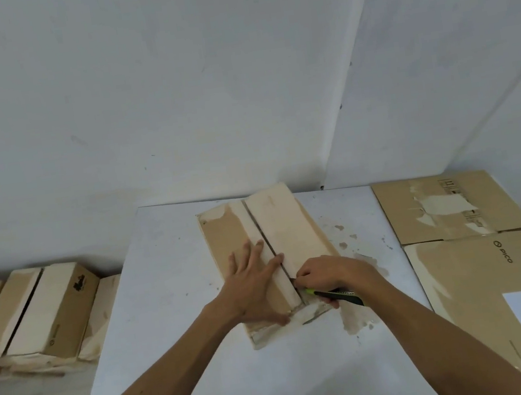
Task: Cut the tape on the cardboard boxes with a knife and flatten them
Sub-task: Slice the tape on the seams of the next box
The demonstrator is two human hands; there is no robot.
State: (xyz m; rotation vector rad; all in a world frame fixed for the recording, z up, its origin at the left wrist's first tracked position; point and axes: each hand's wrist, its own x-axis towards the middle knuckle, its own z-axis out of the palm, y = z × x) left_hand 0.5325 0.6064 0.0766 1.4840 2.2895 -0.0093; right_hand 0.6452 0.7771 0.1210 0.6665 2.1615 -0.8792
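Observation:
A cardboard box (286,227) with pale tape on its top lies on the white table (177,326), a dark slit running along the middle seam. My left hand (254,285) presses flat on the left flap, fingers spread beside the seam. My right hand (327,275) grips a black and green utility knife (336,295) at the near end of the seam. The blade tip is hidden under my fingers.
Two flattened cardboard boxes (485,283) lie at the right of the table. Several taped boxes (47,311) stand in a row on the floor at the left. White walls rise behind the table.

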